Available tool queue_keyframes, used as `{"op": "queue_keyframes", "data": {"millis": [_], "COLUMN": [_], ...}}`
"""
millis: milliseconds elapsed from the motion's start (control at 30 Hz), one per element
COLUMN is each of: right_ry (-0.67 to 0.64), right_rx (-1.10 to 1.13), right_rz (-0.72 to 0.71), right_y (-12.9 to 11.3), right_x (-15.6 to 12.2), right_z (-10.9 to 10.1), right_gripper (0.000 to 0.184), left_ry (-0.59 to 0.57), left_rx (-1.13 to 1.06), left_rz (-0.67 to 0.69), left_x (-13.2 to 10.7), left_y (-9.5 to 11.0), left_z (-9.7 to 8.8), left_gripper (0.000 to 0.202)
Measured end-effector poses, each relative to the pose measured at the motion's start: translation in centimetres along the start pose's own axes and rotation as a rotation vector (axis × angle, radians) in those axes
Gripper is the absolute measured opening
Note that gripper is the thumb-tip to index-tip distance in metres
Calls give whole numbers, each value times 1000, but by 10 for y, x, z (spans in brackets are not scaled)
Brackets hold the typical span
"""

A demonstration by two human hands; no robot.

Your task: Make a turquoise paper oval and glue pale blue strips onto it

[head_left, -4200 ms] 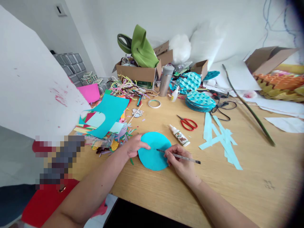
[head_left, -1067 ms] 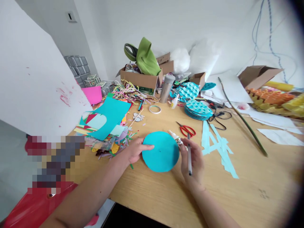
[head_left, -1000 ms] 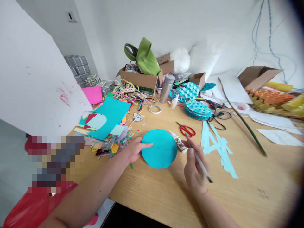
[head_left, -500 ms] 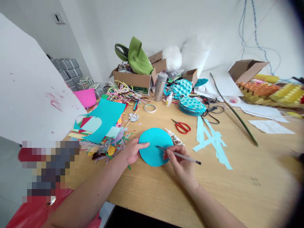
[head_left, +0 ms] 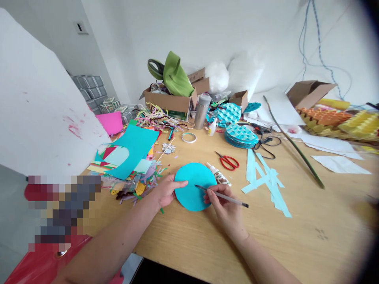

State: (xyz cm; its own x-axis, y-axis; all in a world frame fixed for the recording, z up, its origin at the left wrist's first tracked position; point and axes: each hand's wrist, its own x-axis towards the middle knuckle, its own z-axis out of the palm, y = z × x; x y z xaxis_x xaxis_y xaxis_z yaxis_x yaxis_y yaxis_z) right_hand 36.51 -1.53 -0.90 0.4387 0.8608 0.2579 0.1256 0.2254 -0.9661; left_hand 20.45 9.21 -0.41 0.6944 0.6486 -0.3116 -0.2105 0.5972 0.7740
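A round disc of turquoise paper is held a little above the table, tilted toward me. My left hand grips its left edge, thumb flat on top and the other fingers hidden beneath. In my right hand is a slim pen, its dark tip at about the middle of the disc. Whether the tip touches the paper I cannot tell. Just behind the disc's right side lies a white glue bottle, partly covered. Beyond it are red-handled scissors.
Pale blue paper strips lie to the right, beside a long green stick. A stack of woven turquoise discs sits behind. Coloured paper sheets and scraps spread at left. A steel flask and a cardboard box stand at the back.
The whole view has shifted slightly, with things sitting a little lower and further right. Both hands keep their holds on the disc and the pen, with almost no movement between them.
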Motion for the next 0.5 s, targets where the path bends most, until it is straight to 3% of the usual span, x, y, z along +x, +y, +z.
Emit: {"op": "queue_keyframes", "data": {"millis": [500], "right_ry": [4], "right_rx": [-2], "right_rz": [15], "right_y": [3], "right_x": [-1], "right_z": [-1], "right_gripper": [28], "left_ry": [-9], "left_rx": [-5], "left_rz": [4], "left_x": [-1], "left_y": [0], "left_z": [2], "left_gripper": [47]}}
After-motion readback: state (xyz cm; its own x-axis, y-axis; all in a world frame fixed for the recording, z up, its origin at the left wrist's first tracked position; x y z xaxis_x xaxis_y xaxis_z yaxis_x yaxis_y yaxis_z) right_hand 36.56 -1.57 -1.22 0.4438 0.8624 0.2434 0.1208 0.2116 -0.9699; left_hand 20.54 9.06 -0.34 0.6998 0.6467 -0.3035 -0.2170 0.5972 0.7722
